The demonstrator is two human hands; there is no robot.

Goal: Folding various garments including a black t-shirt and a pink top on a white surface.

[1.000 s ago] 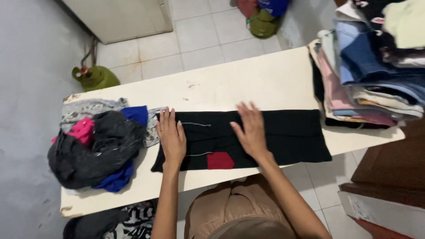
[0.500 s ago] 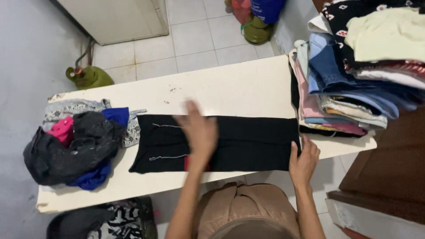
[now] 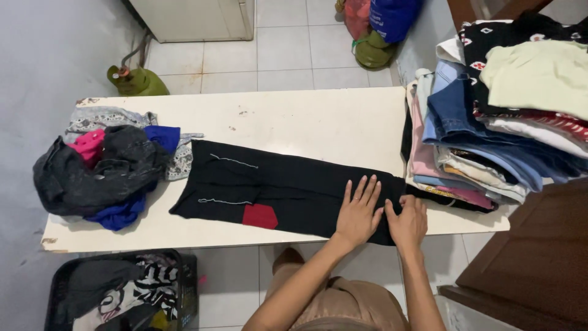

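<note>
A person's left hand [image 3: 358, 210] lies flat with fingers spread on the right end of a long black garment [image 3: 269, 190], and the right hand [image 3: 407, 222] presses its hem beside it, fingers curled over the edge. The garment stretches across the white table [image 3: 294, 119], a red patch [image 3: 260, 216] near its front edge. A crumpled heap of dark clothes [image 3: 104, 171] touches its left end; a tall folded stack [image 3: 490, 129] crowds the right and might topple if nudged.
</note>
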